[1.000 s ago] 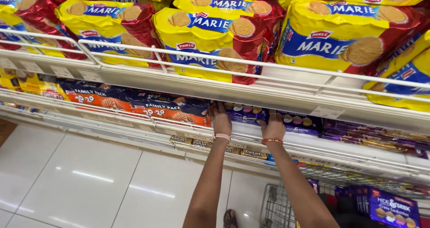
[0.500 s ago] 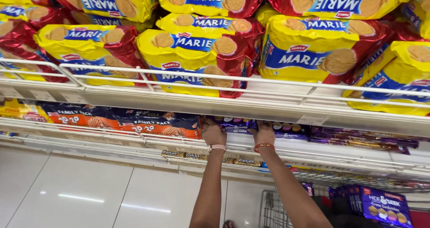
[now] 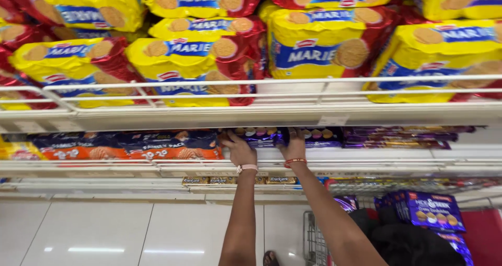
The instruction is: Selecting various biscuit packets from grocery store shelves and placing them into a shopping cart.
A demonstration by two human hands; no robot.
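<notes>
Two hands, left (image 3: 240, 151) and right (image 3: 295, 148), each grip apparently closed on one purple biscuit pack (image 3: 260, 136).

One head-worn view only; no second view is sharing the scene. The camera is sitting close to the shelving, facing it squarely and tilting downward. The top shelf (image 3: 251, 111) is filling the upper half at near range; the middle shelf (image 3: 366, 164) is lying below it, farther down. Both forearms are entering from the bottom edge, reaching away from the lens. The floor (image 3: 104, 229) and a cart (image 3: 314, 240) are showing along the bottom edge, directly beneath the camera.
</notes>
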